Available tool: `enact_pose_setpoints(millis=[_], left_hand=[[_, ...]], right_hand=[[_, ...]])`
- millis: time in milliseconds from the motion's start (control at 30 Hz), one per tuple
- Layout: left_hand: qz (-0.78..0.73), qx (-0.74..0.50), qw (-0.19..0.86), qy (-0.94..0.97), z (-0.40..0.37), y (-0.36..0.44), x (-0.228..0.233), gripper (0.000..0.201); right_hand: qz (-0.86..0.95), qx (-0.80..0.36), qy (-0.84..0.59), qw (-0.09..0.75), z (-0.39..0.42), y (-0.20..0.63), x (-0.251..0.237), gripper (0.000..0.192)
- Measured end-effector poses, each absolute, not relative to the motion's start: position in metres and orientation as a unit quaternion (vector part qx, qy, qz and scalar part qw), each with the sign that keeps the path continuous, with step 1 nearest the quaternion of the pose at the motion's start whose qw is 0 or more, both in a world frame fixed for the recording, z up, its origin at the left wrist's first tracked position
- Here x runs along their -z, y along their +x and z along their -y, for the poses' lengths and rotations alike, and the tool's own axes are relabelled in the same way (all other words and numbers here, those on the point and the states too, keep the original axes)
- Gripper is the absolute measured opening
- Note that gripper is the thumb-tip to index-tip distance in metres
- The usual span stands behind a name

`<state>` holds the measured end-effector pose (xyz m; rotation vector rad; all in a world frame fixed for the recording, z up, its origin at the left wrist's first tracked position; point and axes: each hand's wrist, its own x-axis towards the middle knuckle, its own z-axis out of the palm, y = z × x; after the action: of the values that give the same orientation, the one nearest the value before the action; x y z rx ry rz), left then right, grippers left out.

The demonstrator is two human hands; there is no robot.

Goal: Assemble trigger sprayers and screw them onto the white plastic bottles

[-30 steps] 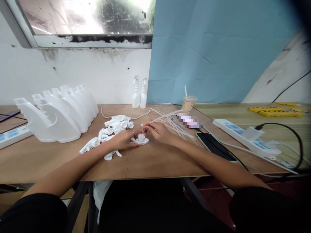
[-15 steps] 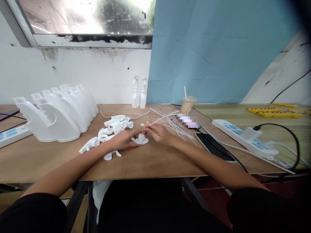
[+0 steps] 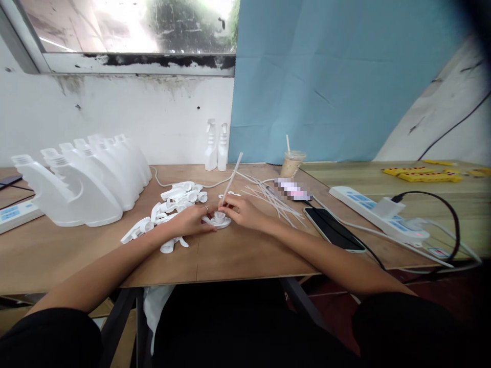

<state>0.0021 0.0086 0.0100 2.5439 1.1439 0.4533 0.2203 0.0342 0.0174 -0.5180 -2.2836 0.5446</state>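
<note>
While a row of white bottles (image 3: 82, 184) stands at the far left of the counter (image 3: 245, 253), a heap of white trigger heads (image 3: 171, 207) lies just right of them. The left hand (image 3: 192, 221) rests on the counter, its grip closed on a white spray head (image 3: 218, 220) lying there. The right hand (image 3: 240, 210) touches that head and pinches a thin white tube (image 3: 232, 178), which tilts up from it. Further right lie loose tubes (image 3: 274, 199), an iced drink (image 3: 290, 162), a phone (image 3: 333, 228) and a power strip (image 3: 378, 221).
</note>
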Motion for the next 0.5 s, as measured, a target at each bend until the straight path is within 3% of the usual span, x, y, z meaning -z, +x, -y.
enact_pose_setpoints(millis=[500], left_hand=[[-0.393, -0.193, 0.192, 0.878, -0.018, 0.000, -0.003, 0.047]], right_hand=[[0.851, -0.292, -0.256, 0.353, -0.039, 0.212, -0.006, 0.016]])
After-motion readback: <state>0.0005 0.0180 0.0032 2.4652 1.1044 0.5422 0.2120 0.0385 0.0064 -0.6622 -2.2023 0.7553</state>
